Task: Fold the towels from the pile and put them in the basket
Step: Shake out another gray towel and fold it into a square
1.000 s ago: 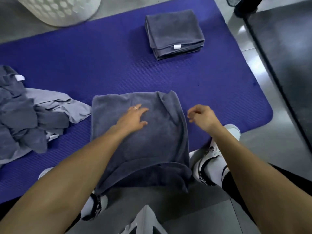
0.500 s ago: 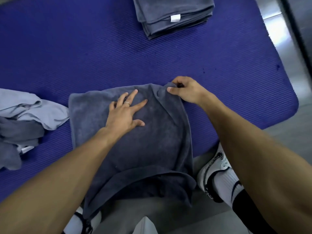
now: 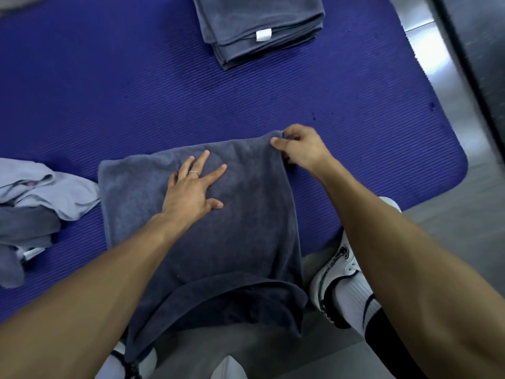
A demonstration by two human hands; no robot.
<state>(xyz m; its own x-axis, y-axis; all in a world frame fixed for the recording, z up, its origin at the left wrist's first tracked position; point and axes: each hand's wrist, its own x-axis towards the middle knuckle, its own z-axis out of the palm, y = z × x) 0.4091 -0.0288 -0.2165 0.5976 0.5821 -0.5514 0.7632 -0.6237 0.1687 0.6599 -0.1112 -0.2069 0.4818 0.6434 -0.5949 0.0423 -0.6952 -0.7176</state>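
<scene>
dark grey towel [image 3: 218, 228] lay on the blue mat [image 3: 123, 91], long axis running from the person out toward the folded stack [image 3: 259, 26], near end hanging off the mat edge over the floor. left hand [image 3: 191, 190] pressed flat on it, fingers spread, grip released; right hand [image 3: 300, 149] pinched the far right corner. vs 0.5 s ago that corner sat flatter, bunching pulled out; left hand unchanged.

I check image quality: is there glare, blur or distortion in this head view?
Head view: glare on the shiny floor at upper right; forearms bulge from wide-angle distortion; the towel under both hands, left, right, is fairly sharp.
</scene>
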